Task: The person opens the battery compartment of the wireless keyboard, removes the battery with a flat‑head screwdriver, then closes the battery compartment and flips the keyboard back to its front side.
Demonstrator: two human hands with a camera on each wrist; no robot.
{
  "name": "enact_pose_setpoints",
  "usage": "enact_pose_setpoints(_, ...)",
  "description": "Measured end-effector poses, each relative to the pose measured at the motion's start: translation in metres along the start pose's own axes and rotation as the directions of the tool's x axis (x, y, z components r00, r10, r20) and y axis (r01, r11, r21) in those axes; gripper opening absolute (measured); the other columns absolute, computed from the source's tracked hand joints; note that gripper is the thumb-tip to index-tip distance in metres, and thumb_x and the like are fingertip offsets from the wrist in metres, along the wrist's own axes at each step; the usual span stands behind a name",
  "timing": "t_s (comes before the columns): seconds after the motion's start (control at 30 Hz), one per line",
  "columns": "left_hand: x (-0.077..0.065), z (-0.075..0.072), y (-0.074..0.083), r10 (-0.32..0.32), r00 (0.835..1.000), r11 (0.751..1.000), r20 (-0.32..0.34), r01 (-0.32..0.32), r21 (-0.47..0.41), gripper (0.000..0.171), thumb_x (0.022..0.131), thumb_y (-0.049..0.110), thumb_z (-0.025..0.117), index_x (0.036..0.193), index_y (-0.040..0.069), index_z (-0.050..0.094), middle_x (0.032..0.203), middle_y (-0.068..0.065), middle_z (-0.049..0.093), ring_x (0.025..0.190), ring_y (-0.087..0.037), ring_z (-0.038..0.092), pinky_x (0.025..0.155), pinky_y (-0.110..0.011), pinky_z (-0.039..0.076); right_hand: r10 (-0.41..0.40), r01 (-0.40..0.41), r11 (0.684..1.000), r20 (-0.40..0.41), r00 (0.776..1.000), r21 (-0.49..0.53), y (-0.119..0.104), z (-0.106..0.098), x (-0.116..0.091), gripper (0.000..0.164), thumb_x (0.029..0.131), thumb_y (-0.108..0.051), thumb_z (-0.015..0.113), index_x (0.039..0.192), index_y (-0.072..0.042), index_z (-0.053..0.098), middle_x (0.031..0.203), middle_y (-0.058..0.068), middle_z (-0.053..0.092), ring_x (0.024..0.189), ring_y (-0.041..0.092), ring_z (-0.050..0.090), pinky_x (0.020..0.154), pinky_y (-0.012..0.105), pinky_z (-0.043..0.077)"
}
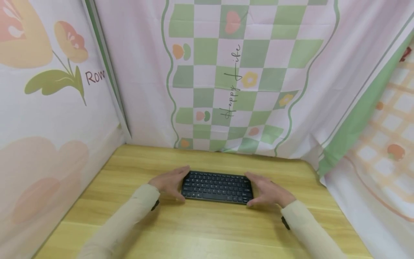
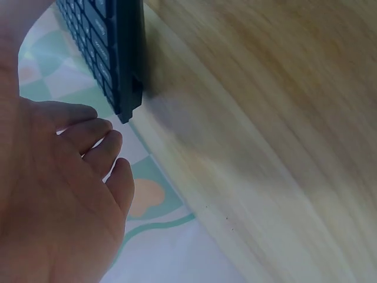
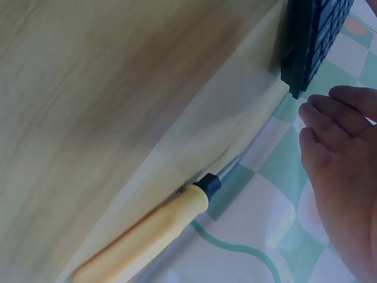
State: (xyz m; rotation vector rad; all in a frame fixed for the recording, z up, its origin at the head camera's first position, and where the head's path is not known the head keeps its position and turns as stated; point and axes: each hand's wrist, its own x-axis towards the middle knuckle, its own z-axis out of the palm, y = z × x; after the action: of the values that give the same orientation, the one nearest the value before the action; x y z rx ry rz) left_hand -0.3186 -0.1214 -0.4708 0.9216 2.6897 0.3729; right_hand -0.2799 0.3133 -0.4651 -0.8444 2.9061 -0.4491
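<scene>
A slim black keyboard (image 1: 217, 187) lies flat on the wooden table, its keys facing up. My left hand (image 1: 169, 182) is at its left end, with a fingertip by the far corner and the thumb by the near one. Mirroring it, my right hand (image 1: 271, 190) stands at the right end, thumb close to the near corner. In the left wrist view, several loosely bent fingers (image 2: 121, 180) are apart from the keyboard's edge (image 2: 126, 71). The right wrist view likewise has fingers (image 3: 315, 147) beside the keyboard (image 3: 312, 41), not wrapped round it. Whether the thumbs touch it is unclear.
A yellow-handled tool (image 3: 150, 233) with a black collar and thin metal shaft, like a screwdriver, lies on the table in the right wrist view. Patterned curtains (image 1: 245, 79) hang behind the table (image 1: 207, 230) and along both sides.
</scene>
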Motion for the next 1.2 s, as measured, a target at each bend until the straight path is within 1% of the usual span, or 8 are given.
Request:
enact_pose_setpoints(0.27, 0.005, 0.001, 0.001, -0.024, 0.999, 0.999, 0.021, 0.025, -0.026, 0.136, 0.074, 0.052, 0.094, 0.17, 0.005, 0.01, 0.179, -0.011, 0.009, 0.166, -0.029, 0.017, 0.135, -0.043, 0.02, -0.007, 0.008, 0.999, 0.032, 0.999, -0.044, 0.001, 0.005, 0.009, 0.125, 0.071, -0.054, 0.095, 0.161, 0.007, 0.033, 0.163, 0.031, 0.041, 0.146, 0.05, 0.048, 0.121, 0.069, 0.037)
enact_pose_setpoints(0.37, 0.006, 0.0, 0.001, -0.038, 0.999, 0.998, 0.027, 0.039, -0.04, 0.136, 0.073, 0.052, 0.094, 0.17, 0.007, 0.01, 0.179, -0.01, 0.009, 0.166, -0.028, 0.017, 0.135, -0.042, 0.02, -0.001, 0.003, 0.999, 0.034, 0.999, -0.047, 0.002, 0.004, 0.012, 0.125, 0.069, -0.052, 0.096, 0.16, 0.007, 0.034, 0.162, 0.031, 0.043, 0.145, 0.049, 0.049, 0.121, 0.065, 0.039)
enact_pose_setpoints(0.5, 0.01, 0.0, 0.0, -0.061, 0.998, 0.996, 0.031, 0.063, -0.07, 0.137, 0.071, 0.051, 0.095, 0.17, 0.009, 0.011, 0.179, -0.009, 0.012, 0.165, -0.028, 0.018, 0.135, -0.043, 0.02, -0.019, 0.02, 0.998, 0.013, 1.0, -0.063, 0.004, 0.004, 0.017, 0.127, 0.063, -0.049, 0.099, 0.157, 0.011, 0.037, 0.158, 0.033, 0.047, 0.144, 0.049, 0.05, 0.121, 0.061, 0.042)
enact_pose_setpoints(0.7, 0.019, -0.001, 0.0, -0.069, 0.998, 0.991, 0.004, 0.069, -0.118, 0.136, 0.066, 0.044, 0.099, 0.169, 0.007, 0.019, 0.177, -0.012, 0.022, 0.163, -0.03, 0.025, 0.135, -0.046, 0.023, -0.031, 0.03, 0.997, -0.009, 0.999, -0.072, 0.008, 0.004, 0.024, 0.13, 0.054, -0.048, 0.101, 0.152, 0.014, 0.043, 0.153, 0.035, 0.052, 0.141, 0.051, 0.052, 0.12, 0.061, 0.043)
enact_pose_setpoints(0.93, 0.026, 0.005, -0.004, -0.012, 0.999, 0.994, -0.048, 0.006, -0.108, 0.132, 0.057, 0.038, 0.102, 0.163, 0.004, 0.032, 0.168, -0.015, 0.041, 0.155, -0.032, 0.041, 0.131, -0.047, 0.032, -0.06, 0.061, 0.995, 0.017, 0.998, -0.083, 0.006, 0.003, 0.027, 0.13, 0.051, -0.049, 0.101, 0.149, 0.014, 0.046, 0.148, 0.035, 0.056, 0.137, 0.05, 0.055, 0.117, 0.06, 0.047)
enact_pose_setpoints(1.03, 0.025, 0.005, -0.008, 0.02, 0.997, 0.987, -0.077, -0.032, -0.16, 0.132, 0.053, 0.036, 0.102, 0.161, 0.003, 0.035, 0.162, -0.014, 0.048, 0.149, -0.032, 0.048, 0.129, -0.049, 0.036, -0.06, 0.062, 0.994, 0.026, 0.998, -0.086, 0.005, 0.003, 0.028, 0.129, 0.051, -0.049, 0.101, 0.149, 0.015, 0.046, 0.148, 0.035, 0.055, 0.137, 0.05, 0.055, 0.117, 0.06, 0.048)
enact_pose_setpoints(1.13, 0.02, -0.002, -0.01, 0.047, 0.992, 0.973, -0.114, -0.072, -0.221, 0.132, 0.053, 0.033, 0.101, 0.162, 0.001, 0.033, 0.163, -0.016, 0.047, 0.15, -0.035, 0.046, 0.129, -0.053, 0.035, -0.066, 0.068, 0.993, 0.025, 0.997, -0.096, 0.005, 0.001, 0.028, 0.13, 0.053, -0.051, 0.101, 0.15, 0.016, 0.045, 0.15, 0.036, 0.054, 0.138, 0.051, 0.054, 0.117, 0.061, 0.047)
enact_pose_setpoints(1.2, 0.017, -0.009, -0.011, 0.066, 0.988, 0.968, -0.137, -0.097, -0.231, 0.133, 0.056, 0.033, 0.099, 0.164, 0.0, 0.028, 0.167, -0.018, 0.041, 0.154, -0.038, 0.041, 0.13, -0.055, 0.031, -0.064, 0.067, 0.993, 0.029, 0.998, -0.094, 0.005, 0.0, 0.027, 0.132, 0.055, -0.053, 0.101, 0.151, 0.016, 0.043, 0.152, 0.037, 0.051, 0.14, 0.052, 0.052, 0.119, 0.062, 0.044)
